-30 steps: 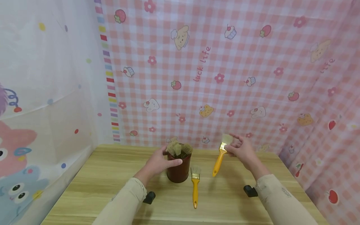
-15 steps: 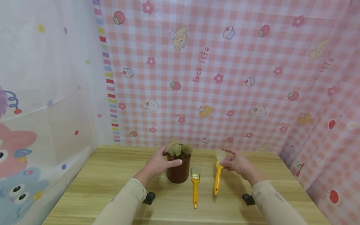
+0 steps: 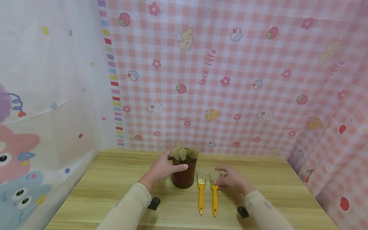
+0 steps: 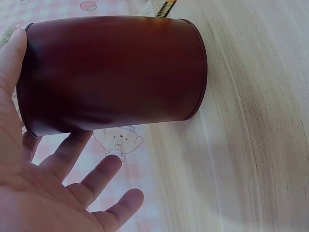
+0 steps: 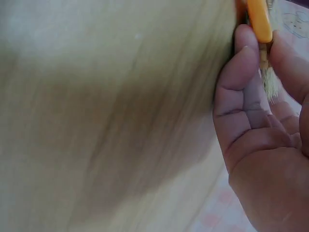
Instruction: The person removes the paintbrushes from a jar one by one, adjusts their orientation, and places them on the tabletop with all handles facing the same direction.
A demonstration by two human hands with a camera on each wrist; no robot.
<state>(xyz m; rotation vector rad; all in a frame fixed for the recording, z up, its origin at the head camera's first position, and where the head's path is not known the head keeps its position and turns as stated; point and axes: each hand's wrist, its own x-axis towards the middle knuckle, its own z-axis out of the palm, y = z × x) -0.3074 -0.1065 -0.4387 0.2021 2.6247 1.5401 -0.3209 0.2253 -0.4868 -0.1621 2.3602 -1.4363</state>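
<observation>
A dark red cylindrical pot (image 3: 183, 177) stands upright on the table, with several paintbrush-like bristle heads (image 3: 181, 153) poking out of its top. My left hand (image 3: 162, 166) holds the pot near its rim, thumb in front; in the left wrist view the lower fingers (image 4: 104, 176) spread away from the wall. To the pot's right lies a yellow-handled paintbrush (image 3: 201, 198), bristles toward the back. Beside it, roughly parallel, is a second paintbrush (image 3: 214, 199), which my right hand (image 3: 231, 180) pinches near the metal band. Its yellow handle (image 5: 259, 21) shows between thumb and fingers in the right wrist view.
The wood-grain table (image 3: 115, 182) ends at a pink checked cloth (image 3: 172, 70) hung behind it. A white printed curtain (image 3: 66, 105) borders the left side. A black wrist-worn piece (image 3: 242, 211) juts out under the right sleeve, another (image 3: 154, 203) under the left.
My right hand has brought its paintbrush left and down from above the table to beside the other paintbrush. The left hand and pot have stayed in place.
</observation>
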